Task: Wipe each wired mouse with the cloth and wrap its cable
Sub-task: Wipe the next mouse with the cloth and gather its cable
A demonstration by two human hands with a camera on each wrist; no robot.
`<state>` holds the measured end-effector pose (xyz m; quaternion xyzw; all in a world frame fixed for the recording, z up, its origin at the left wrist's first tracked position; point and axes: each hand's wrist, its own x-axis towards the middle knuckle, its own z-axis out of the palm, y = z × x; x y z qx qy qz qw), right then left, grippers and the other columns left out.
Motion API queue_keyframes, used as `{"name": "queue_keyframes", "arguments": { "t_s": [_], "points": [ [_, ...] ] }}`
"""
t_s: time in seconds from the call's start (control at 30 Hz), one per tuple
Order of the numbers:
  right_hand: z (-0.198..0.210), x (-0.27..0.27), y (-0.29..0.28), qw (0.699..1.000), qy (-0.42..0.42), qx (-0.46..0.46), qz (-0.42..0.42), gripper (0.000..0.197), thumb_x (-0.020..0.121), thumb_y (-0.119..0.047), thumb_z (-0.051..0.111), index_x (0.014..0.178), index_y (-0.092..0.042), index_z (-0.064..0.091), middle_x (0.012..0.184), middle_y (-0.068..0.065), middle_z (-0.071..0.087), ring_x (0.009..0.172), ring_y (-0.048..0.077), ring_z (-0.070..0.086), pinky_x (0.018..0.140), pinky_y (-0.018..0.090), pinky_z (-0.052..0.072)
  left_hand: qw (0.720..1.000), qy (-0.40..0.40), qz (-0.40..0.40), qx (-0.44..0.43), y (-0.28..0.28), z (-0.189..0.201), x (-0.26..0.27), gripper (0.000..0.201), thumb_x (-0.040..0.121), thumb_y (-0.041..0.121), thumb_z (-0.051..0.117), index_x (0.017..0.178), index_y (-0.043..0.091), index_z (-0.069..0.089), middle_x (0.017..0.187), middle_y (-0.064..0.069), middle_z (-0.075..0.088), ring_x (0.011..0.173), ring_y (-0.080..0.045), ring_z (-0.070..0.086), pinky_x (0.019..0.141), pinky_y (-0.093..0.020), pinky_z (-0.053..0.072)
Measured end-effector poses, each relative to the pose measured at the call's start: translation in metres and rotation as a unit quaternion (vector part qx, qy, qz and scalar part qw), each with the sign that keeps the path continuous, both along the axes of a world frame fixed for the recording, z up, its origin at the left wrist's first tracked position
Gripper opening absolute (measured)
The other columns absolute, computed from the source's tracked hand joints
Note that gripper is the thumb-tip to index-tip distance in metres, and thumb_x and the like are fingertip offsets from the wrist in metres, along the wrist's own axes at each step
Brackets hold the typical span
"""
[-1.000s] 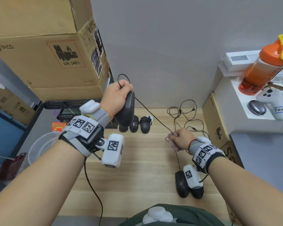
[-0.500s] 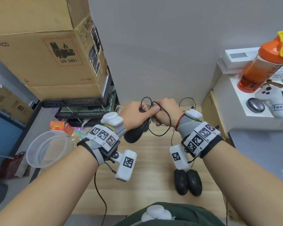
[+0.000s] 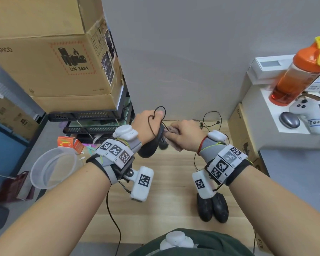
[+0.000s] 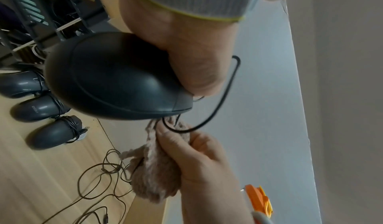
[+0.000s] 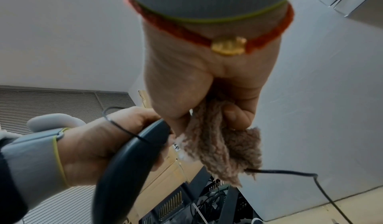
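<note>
My left hand point(image 3: 149, 124) grips a black wired mouse point(image 3: 150, 147) above the wooden table point(image 3: 170, 169); the same mouse point(image 4: 116, 80) fills the left wrist view. Its thin black cable point(image 3: 156, 112) loops over the back of that hand. My right hand point(image 3: 185, 135) holds a bunched beige cloth point(image 3: 174, 131) and pinches the cable through the cloth point(image 5: 219, 147) right at the mouse's point(image 5: 128, 160) front end. The cable point(image 5: 290, 172) trails out below the cloth to the right.
Three mice with wrapped cables point(image 4: 51, 111) lie at the table's back. Two more black mice point(image 3: 213, 206) lie near the front edge under my right wrist. Loose cable point(image 3: 210, 120) sprawls at the back right. Cardboard boxes point(image 3: 50, 58), a clear basin point(image 3: 54, 168), and an orange bottle point(image 3: 299, 72) flank the table.
My hands came together: the right one rose from the table to the mouse with the cloth and cable, and the left one lowered the mouse. The cable now loops over my left hand.
</note>
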<state>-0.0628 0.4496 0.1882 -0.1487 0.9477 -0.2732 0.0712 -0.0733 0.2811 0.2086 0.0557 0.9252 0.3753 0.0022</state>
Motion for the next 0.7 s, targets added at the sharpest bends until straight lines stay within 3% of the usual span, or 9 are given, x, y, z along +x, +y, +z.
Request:
{"name": "queue_keyframes", "arguments": {
  "t_s": [0.07,0.2,0.3,0.37,0.43,0.53,0.63,0.7],
  "points": [
    [-0.006,0.001,0.003,1.000,-0.015,-0.021,-0.001,0.042,0.096,-0.042,0.054,0.059,-0.022,0.057,0.044,-0.006,0.057,0.045,-0.001,0.053,0.051,0.012,0.034,1.000,-0.005,-0.014,0.002,-0.003,0.002,-0.001,0.051,0.109,0.032,0.039,0.060,0.018,0.031,0.057,-0.001,0.036,0.065,-0.029,0.037,0.067,-0.039,0.031],
    [-0.024,-0.001,0.012,0.998,-0.043,-0.044,-0.035,0.039,0.094,-0.037,0.059,0.058,-0.023,0.055,0.045,-0.004,0.058,0.047,0.004,0.052,0.056,0.025,0.039,0.999,-0.045,-0.007,0.016,-0.006,0.004,-0.004,0.052,0.110,0.036,0.035,0.062,0.018,0.040,0.058,0.001,0.038,0.064,-0.025,0.036,0.065,-0.036,0.028],
    [-0.041,-0.003,0.023,0.995,-0.067,-0.016,-0.073,0.034,0.092,-0.036,0.061,0.067,-0.013,0.063,0.055,0.003,0.064,0.056,0.017,0.057,0.060,0.030,0.047,0.998,-0.044,0.018,0.052,-0.007,0.010,-0.005,0.051,0.110,0.038,0.036,0.063,0.022,0.048,0.060,0.003,0.045,0.070,-0.027,0.042,0.068,-0.036,0.033],
    [-0.055,-0.003,0.036,0.988,-0.111,-0.005,-0.108,0.034,0.091,-0.036,0.060,0.073,-0.008,0.066,0.059,0.006,0.067,0.059,0.022,0.063,0.065,0.034,0.055,0.994,-0.026,0.045,0.097,-0.012,0.015,-0.010,0.050,0.108,0.041,0.039,0.064,0.024,0.056,0.066,0.003,0.055,0.076,-0.028,0.051,0.079,-0.039,0.043],
    [-0.067,0.002,0.052,0.977,-0.158,-0.006,-0.144,0.035,0.093,-0.037,0.059,0.072,-0.010,0.065,0.059,0.008,0.068,0.054,0.021,0.065,0.061,0.031,0.057,0.988,-0.005,0.069,0.140,-0.021,0.022,-0.016,0.050,0.101,0.049,0.039,0.063,0.025,0.060,0.068,0.000,0.060,0.077,-0.029,0.058,0.089,-0.045,0.050],
    [-0.074,0.010,0.070,0.948,-0.217,-0.079,-0.220,0.031,0.095,-0.029,0.058,0.079,-0.004,0.065,0.061,0.016,0.068,0.055,0.030,0.068,0.061,0.038,0.061,0.981,-0.017,0.090,0.172,-0.035,0.025,-0.023,0.051,0.098,0.052,0.040,0.061,0.025,0.061,0.069,-0.001,0.061,0.077,-0.034,0.061,0.091,-0.054,0.052],
    [-0.060,0.006,0.068,0.950,-0.157,-0.078,-0.260,0.036,0.095,-0.033,0.059,0.068,-0.009,0.055,0.059,0.009,0.061,0.062,0.031,0.064,0.052,0.024,0.050,0.989,-0.034,0.080,0.119,-0.038,0.020,-0.021,0.047,0.107,0.041,0.039,0.070,0.024,0.063,0.080,-0.002,0.068,0.086,-0.030,0.062,0.095,-0.043,0.048],
    [-0.042,-0.002,0.059,0.964,-0.096,-0.078,-0.234,0.041,0.093,-0.039,0.060,0.070,-0.006,0.056,0.064,0.009,0.062,0.070,0.030,0.062,0.057,0.028,0.043,0.996,-0.059,0.050,0.047,-0.030,0.013,-0.014,0.045,0.109,0.038,0.036,0.086,0.023,0.071,0.100,-0.006,0.074,0.103,-0.030,0.064,0.095,-0.034,0.043]
  ]
}}
